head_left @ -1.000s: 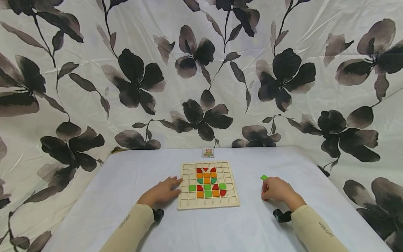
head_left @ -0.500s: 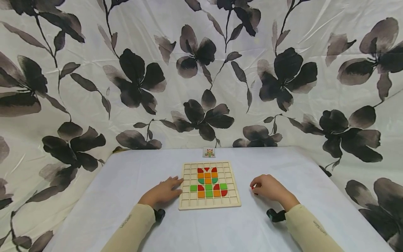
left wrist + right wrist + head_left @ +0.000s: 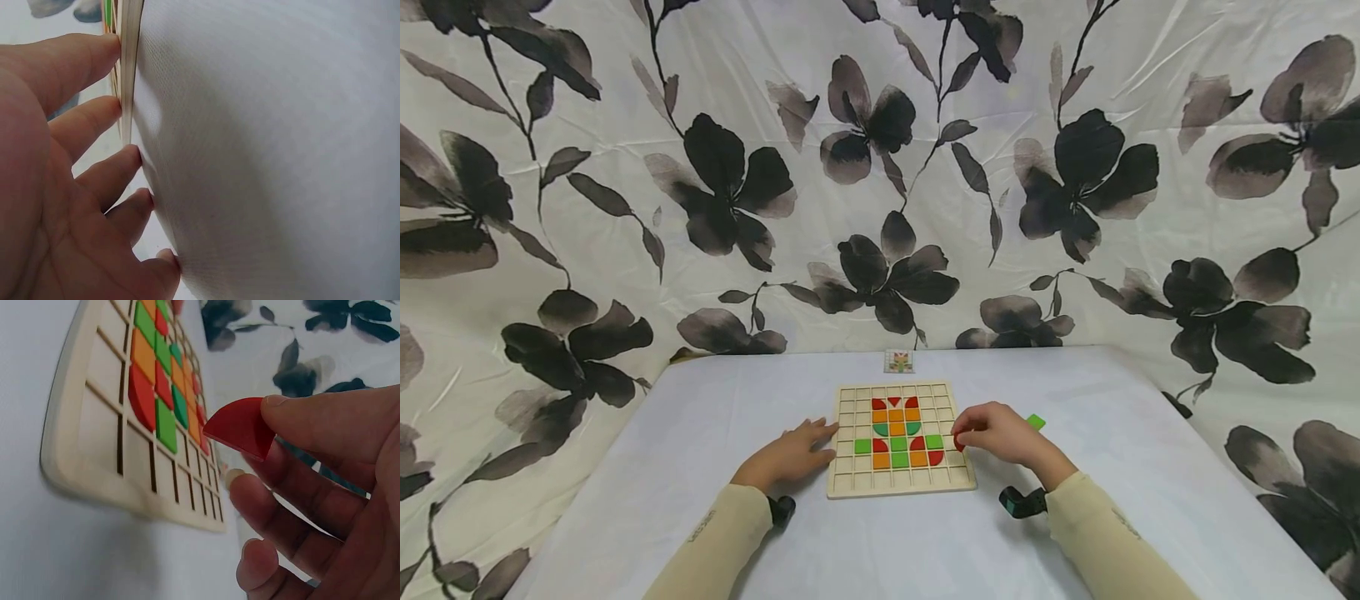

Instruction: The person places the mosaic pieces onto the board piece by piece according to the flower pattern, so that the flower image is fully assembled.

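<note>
My left hand (image 3: 786, 457) rests at the left side of a wooden grid board (image 3: 902, 492), its spread fingers lightly bent. In the left wrist view, the thumb and forefinger touch the board's edge. My right hand (image 3: 1009, 435) pinches a red quarter-circle tile (image 3: 239, 427) between thumb and fingers, over the board's right edge. Orange, green, teal and red tiles sit in the board's middle cells, among them a red quarter-circle tile (image 3: 936, 457) near the right. Its outer cells hold bare wood.
One green square tile (image 3: 1036, 422) lies on the white tablecloth (image 3: 737, 392), just beyond the right wrist. Behind the board lies a small pattern card (image 3: 898, 362) with a coloured design. A flower-printed cloth (image 3: 895, 167) hangs at the back of the table.
My right hand has picked up the red tile from beside the green one and carried it left to the board's right edge. The left hand has stayed in place.
</note>
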`<state>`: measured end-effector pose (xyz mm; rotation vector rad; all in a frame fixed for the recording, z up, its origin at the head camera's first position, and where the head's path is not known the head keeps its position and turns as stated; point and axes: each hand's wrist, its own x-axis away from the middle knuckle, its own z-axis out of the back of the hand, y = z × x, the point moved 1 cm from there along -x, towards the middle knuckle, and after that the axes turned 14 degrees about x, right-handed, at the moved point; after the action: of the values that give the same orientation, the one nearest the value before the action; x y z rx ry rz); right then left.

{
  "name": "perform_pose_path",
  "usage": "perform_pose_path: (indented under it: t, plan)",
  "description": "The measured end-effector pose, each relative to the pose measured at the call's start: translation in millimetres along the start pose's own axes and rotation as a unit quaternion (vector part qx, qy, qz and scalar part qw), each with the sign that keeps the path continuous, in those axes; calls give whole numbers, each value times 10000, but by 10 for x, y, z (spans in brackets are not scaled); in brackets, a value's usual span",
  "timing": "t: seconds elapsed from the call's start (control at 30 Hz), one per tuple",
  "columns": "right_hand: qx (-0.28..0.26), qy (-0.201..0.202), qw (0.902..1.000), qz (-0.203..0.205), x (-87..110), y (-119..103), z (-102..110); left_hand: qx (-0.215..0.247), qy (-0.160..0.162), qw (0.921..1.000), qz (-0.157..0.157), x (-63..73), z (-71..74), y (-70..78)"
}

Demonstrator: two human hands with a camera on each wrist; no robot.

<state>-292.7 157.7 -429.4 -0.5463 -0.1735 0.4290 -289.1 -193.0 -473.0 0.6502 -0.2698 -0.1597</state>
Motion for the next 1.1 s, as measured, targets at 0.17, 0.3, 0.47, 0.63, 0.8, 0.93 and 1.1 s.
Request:
perform_pose_path:
  t: [0.17,0.3,0.47,0.63,0.8,0.93,1.1]
  plan:
    - [-128,29,9999,53,-92,-85,-43,19,-22,10000,65,-15,15,-17]
    - [-293,35,9995,116,-152,-169,-74,73,-33,9999,73,-15,24,-26]
    - [-391,67,9991,169,-219,-281,-118,83,-43,9999,73,-22,28,-25]
    - [153,155,9992,348,-277,-406,-197,100,-42,9999,108,-24,21,-11]
    - [594,156,9972,431,-321,-535,-312,79,-37,9999,57,-15,8,-11]
    - [648,95,9967,486,-360,-633,-402,127,-51,9999,104,1,5,-20]
    - [696,86,9955,639,-408,-739,-475,163,-37,9998,78,6,7,-11]
